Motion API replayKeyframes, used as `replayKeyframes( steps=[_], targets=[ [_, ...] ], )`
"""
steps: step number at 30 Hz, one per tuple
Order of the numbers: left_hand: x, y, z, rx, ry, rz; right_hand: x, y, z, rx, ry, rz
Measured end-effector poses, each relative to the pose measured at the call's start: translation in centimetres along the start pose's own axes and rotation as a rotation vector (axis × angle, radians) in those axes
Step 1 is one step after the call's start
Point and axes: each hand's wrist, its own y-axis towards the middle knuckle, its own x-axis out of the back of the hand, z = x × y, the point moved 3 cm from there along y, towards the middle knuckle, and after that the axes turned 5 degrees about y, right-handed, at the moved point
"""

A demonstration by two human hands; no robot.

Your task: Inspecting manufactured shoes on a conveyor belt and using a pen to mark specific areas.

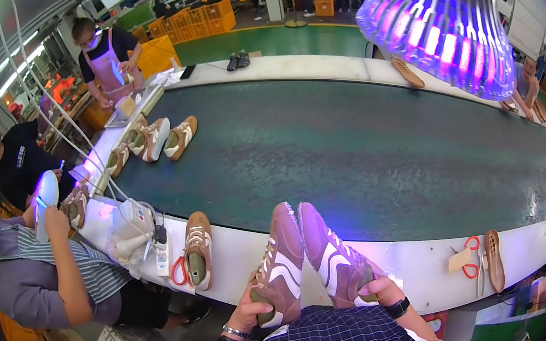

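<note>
Two brown-and-white sneakers are held up side by side over the near edge of the bench, toes pointing away and almost touching. My left hand [251,312] is closed around the heel of the left sneaker [281,260], its thumb at the collar. The heel of the right sneaker [328,252] is gripped by my right hand [382,288] in the same way. Violet light tints both uppers. Just left of my left hand, a single matching sneaker [198,251] stands on the white bench edge [233,260], beside red-handled scissors [179,271].
A wide dark green conveyor belt [325,142] curves ahead, with several sneakers [155,139] at its far left. A glowing violet lamp [441,28] hangs upper right. Another pair of scissors [470,258] and a brown sole [494,258] lie right. Co-workers [57,270] stand along the left side.
</note>
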Motion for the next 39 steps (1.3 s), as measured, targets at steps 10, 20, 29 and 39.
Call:
replayKeyframes(
  steps=[10,20,29,39],
  targets=[
    [4.8,3.5,0.8,0.08,0.092,-0.15,-0.9,1.2,-3.2,-0.097,-0.125,-0.241],
    [17.9,16.6,-14.8,-0.404,-0.125,-0.398,-1.7,3.1,-4.8,-0.151,-0.112,-0.347],
    [17.9,7.9,-11.0,-0.514,0.507,-0.766,-4.0,8.9,-4.3,-0.203,-0.117,-0.274],
    [19.0,-1.8,-5.5,-0.422,0.842,-0.944,-4.6,24.5,-5.8,-0.275,-0.022,-0.077]
  ],
)
